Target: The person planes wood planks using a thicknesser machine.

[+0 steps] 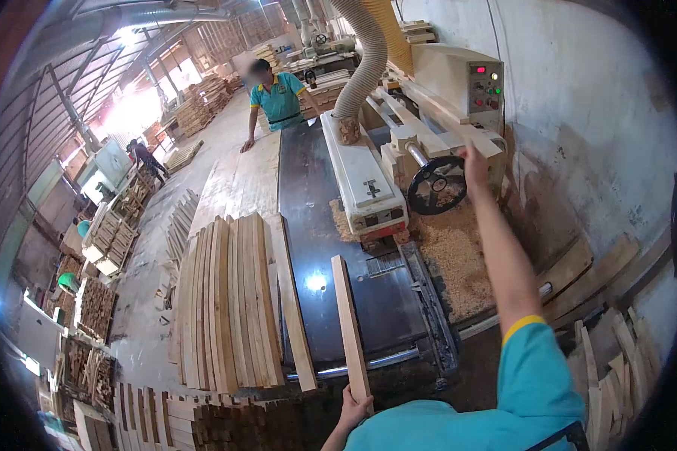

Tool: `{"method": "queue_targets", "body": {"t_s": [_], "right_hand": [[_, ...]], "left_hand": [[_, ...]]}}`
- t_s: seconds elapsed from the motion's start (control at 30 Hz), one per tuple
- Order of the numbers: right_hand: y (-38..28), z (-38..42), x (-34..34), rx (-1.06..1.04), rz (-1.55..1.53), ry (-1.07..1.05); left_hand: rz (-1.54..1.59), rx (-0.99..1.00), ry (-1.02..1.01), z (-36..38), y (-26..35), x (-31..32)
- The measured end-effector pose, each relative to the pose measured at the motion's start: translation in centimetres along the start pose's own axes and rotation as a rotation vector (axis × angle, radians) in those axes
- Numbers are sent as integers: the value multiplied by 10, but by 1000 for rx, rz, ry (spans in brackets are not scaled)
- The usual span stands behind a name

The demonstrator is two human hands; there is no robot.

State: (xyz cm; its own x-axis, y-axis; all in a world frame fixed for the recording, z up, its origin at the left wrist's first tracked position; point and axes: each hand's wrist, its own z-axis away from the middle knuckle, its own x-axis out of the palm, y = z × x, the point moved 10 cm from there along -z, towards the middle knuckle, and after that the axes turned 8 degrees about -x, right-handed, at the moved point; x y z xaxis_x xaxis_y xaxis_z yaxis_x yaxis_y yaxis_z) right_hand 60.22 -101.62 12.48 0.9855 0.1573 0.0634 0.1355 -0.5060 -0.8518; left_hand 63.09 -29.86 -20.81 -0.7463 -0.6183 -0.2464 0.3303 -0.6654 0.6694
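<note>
My left hand [354, 408] grips the near end of a wooden strip [347, 319], low in the view by my body. The strip's far part rests on the dark metal machine table [387, 312], pointing toward the white machine housing [365, 177]. My right arm reaches out to a black handwheel [438, 186] on the machine's right side. There my right hand [474, 165] is closed on the wheel's rim. Left of the strip, a row of long wooden boards [229, 301] lies side by side, with one board [293, 316] apart from them along the table's edge.
A ribbed hose [368, 68] rises from the housing. A control box [486, 90] with lit buttons stands by the wall. Sawdust [459, 255] covers the area below the handwheel. A co-worker [280, 98] leans on the far table end. Stacked wood [158, 421] stands at lower left.
</note>
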Motion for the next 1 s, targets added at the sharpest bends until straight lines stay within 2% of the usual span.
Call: {"method": "queue_targets", "body": {"t_s": [0.07, 0.1, 0.13, 0.17, 0.23, 0.3, 0.37, 0.4, 0.43, 0.47, 0.5, 0.53, 0.57, 0.63, 0.67, 0.73, 0.8, 0.83, 0.87, 0.93, 0.97, 1.0], "right_hand": [[-115, 10, 61, -312, 295, -600], [-147, 27, 79, -435, 461, -690], [-163, 44, 94, -556, 629, -781], [-164, 47, 96, -544, 628, -773], [-154, 67, 111, -743, 839, -953], [-137, 51, 108, -686, 783, -869], [-123, 20, 79, -526, 578, -629], [-115, 16, 58, -489, 451, -503], [-37, 6, 27, -107, 41, -435], [36, 17, 13, 278, -372, -335], [-64, 107, 33, 549, -1123, -191], [36, 115, 53, 519, -1334, -46], [62, 126, 84, -32, -2051, -340], [107, 148, 122, 299, -2189, 38], [102, 141, 116, 303, -2193, 29], [132, 138, 80, 432, -1308, 138], [108, 102, 12, 461, -767, 342], [78, 81, 2, 518, -659, 262], [56, 58, 0, 568, -555, 184], [-23, 8, 16, -137, 167, -270], [-45, 13, 26, -310, 332, -373], [-103, 28, 33, -468, 505, -468]], "left_hand": [[-36, 51, 13, -16, -16, 0], [-62, 104, 23, -22, -19, 0], [-13, 61, -5, -26, -24, 2], [-27, 57, -6, -24, -23, 3], [-48, 13, -10, -5, -3, 3], [-72, 5, -3, -6, -5, 2], [-87, 87, 18, -14, -18, 1], [-99, -7, 49, -1, -8, 2], [-106, -17, 49, -1, -19, 8], [13, 98, 31, 4, -24, 10], [143, 228, 6, 5, -20, 11], [159, 245, -15, -6, -18, 24], [146, 238, -54, -21, -20, 39], [111, 210, -101, -45, -34, 47], [87, 190, -109, -52, -43, 42], [25, 128, -115, -45, -67, 21], [16, 91, -115, -40, -56, 19], [-3, 52, -122, -37, -48, 17], [-12, 148, -77, -44, -47, 17], [-27, 42, -105, -48, -52, 19], [-31, -12, -123, -48, -56, 21], [-24, 68, -102, -52, -56, 21]]}}
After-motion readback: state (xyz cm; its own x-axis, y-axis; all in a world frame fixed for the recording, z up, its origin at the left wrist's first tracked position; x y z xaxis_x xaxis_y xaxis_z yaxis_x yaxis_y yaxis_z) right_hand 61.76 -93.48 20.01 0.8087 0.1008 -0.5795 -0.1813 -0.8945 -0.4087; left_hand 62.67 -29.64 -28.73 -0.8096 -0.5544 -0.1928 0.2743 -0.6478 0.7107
